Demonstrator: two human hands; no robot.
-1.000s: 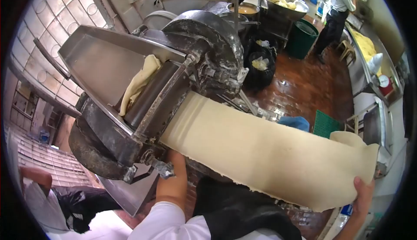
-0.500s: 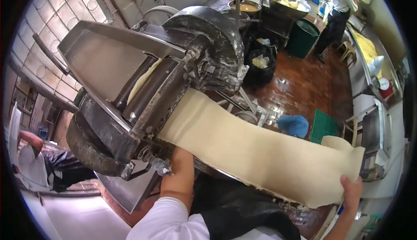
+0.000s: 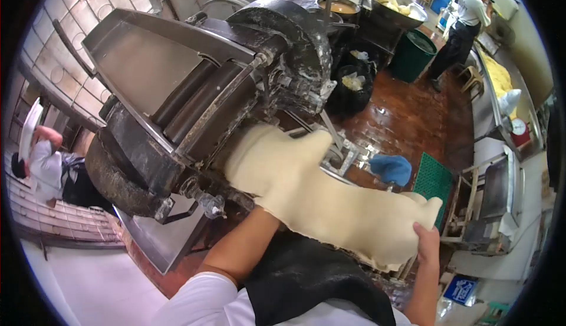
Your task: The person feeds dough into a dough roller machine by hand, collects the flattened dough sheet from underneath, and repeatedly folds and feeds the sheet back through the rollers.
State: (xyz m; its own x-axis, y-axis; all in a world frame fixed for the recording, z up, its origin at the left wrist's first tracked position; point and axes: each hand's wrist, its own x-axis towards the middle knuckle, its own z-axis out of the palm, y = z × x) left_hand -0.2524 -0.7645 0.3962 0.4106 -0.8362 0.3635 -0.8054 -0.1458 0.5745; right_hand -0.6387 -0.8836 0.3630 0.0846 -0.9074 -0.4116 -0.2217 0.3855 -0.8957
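A long pale dough sheet (image 3: 354,208) stretches from beneath the sheeter rollers (image 3: 194,102) toward the right. Its right end is folded over, and my right hand (image 3: 427,242) grips the edge there, thumb on top. My left forearm (image 3: 250,234) reaches under the sheet near the machine; the dough hides that hand and its fingers. Above the left arm the dough bulges and drapes in a fold. The flour-dusted dough sheeter (image 3: 141,167) has a metal feed tray (image 3: 141,49), with no dough showing between its top rollers.
A blue cloth-like item (image 3: 390,169) and a green mat (image 3: 432,178) lie on the wet tiled floor. Farther back are a green bin (image 3: 413,55), a bowl of dough pieces (image 3: 395,10) and a standing person (image 3: 466,25). Another person (image 3: 50,161) at left holds something white.
The dough strip has left the top rollers. My right hand has moved left with the sheet's end, and the dough near the machine has risen into a fold over my left arm.
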